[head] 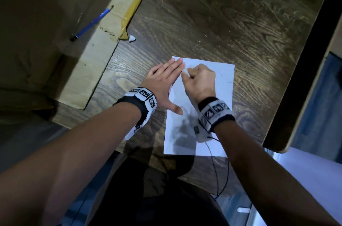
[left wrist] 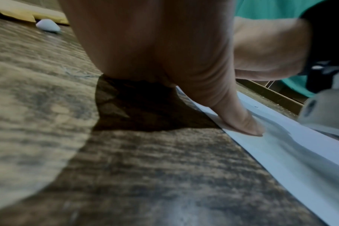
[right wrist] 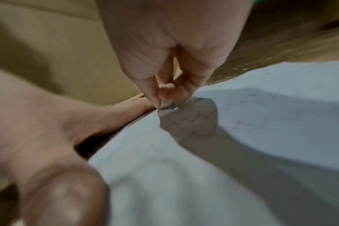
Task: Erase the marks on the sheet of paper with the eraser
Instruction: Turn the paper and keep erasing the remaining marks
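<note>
A white sheet of paper (head: 221,96) lies on the dark wooden table (head: 222,22). My left hand (head: 164,81) lies flat with straight fingers on the sheet's left edge, its thumb (left wrist: 240,120) pressing the paper (left wrist: 292,156). My right hand (head: 199,79) is curled near the sheet's top left and pinches a small white eraser (right wrist: 165,104) against the paper (right wrist: 184,175); the eraser (head: 185,72) barely shows in the head view. Faint pencil marks (head: 224,77) remain near the sheet's right side.
A cardboard box (head: 96,44) stands at the left with a blue pencil (head: 91,23) inside it. A small white scrap (head: 131,38) lies beside the box corner. The table's right edge (head: 303,70) is close. A thin cable (head: 218,170) hangs from my right wrist.
</note>
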